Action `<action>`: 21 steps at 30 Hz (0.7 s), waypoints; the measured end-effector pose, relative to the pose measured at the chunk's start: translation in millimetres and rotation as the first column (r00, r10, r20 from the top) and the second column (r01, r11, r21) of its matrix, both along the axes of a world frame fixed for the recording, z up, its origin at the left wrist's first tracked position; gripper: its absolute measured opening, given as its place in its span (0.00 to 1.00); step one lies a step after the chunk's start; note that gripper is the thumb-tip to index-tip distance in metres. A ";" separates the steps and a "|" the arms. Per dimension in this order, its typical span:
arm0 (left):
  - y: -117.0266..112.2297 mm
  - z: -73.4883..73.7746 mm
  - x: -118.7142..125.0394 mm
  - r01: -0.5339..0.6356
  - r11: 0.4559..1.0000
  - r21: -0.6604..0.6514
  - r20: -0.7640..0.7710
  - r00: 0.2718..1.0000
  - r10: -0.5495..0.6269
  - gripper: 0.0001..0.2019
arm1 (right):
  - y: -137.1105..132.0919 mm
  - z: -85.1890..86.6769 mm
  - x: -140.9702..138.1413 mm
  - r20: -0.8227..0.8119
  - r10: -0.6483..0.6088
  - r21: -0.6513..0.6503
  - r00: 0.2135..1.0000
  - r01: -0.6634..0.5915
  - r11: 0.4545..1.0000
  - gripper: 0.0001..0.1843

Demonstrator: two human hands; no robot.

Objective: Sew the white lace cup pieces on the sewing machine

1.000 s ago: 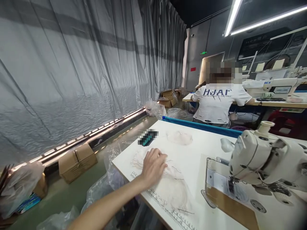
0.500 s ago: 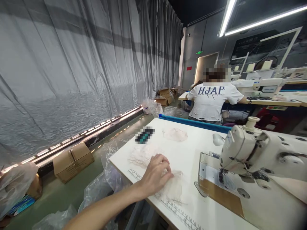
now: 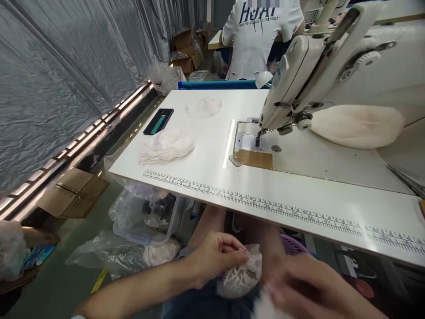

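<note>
Left hand (image 3: 217, 259) clamped on the lace piece (image 3: 241, 278) over the lap (image 3: 195, 305), below the tabletop (image 3: 209, 155)! Right hand (image 3: 308, 285) blurred, grip can't be told. Probably readying fabric; next calls for steady pinching.

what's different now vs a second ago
The left hand has moved back off the table toward the body and now pinches a pale lacy piece. The right hand has come into view, blurred. The pale fabric lying over the ruler marks is gone from there. The lace pile, phone and sewing machine stayed put.
</note>
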State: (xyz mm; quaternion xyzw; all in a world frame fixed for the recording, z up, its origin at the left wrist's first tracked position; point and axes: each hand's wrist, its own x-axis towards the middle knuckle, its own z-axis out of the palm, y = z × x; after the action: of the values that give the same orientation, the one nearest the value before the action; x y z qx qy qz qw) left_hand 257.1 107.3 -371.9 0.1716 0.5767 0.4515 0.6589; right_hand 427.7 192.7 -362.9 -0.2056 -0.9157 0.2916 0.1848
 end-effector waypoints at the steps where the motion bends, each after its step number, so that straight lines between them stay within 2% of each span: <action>1: -1.2 0.4 2.7 0.003 1.000 0.014 -0.017 1.000 -0.003 0.25 | 6.7 2.4 -5.2 0.066 0.114 -0.193 0.991 -0.100 0.976 0.20; 3: -3.3 3.0 4.9 0.018 0.999 0.041 -0.060 0.998 -0.016 0.27 | 16.9 4.8 -13.1 0.130 0.226 -0.472 0.965 -0.141 0.870 0.17; 4: -4.3 4.7 4.7 0.027 0.998 0.050 -0.074 0.997 -0.023 0.27 | 19.6 4.3 -15.6 0.148 0.243 -0.552 0.959 -0.123 0.825 0.15; 6: -6.1 8.2 2.8 0.041 0.997 0.064 -0.078 0.996 -0.036 0.28 | 20.9 0.4 -17.6 0.170 0.214 -0.600 0.962 -0.071 0.797 0.15; 9: -8.6 12.6 -1.1 0.061 0.994 0.095 -0.074 0.996 -0.054 0.28 | 18.7 -8.4 -17.4 0.173 0.223 -0.641 0.959 -0.063 0.765 0.14; 14: -10.5 14.1 -3.9 0.093 0.990 0.102 -0.118 0.990 -0.080 0.23 | 19.5 -19.8 -21.2 0.194 0.206 -0.628 0.959 -0.040 0.777 0.13; 18: -9.5 7.1 -4.4 0.092 0.995 0.050 -0.129 0.988 -0.085 0.18 | 20.1 -23.6 -25.9 0.230 0.189 -0.602 0.955 -0.013 0.798 0.10; 21: -9.7 0.4 -8.9 0.080 0.995 0.052 -0.194 0.979 -0.069 0.16 | 21.5 -22.4 -25.6 0.230 0.206 -0.598 0.951 -0.029 0.801 0.10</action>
State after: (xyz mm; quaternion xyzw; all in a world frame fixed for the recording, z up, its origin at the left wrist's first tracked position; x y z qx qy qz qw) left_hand 248.2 97.7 -371.5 0.2553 0.6170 0.4248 0.6113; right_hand 402.1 214.2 -385.3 -0.2345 -0.8082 0.5387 -0.0396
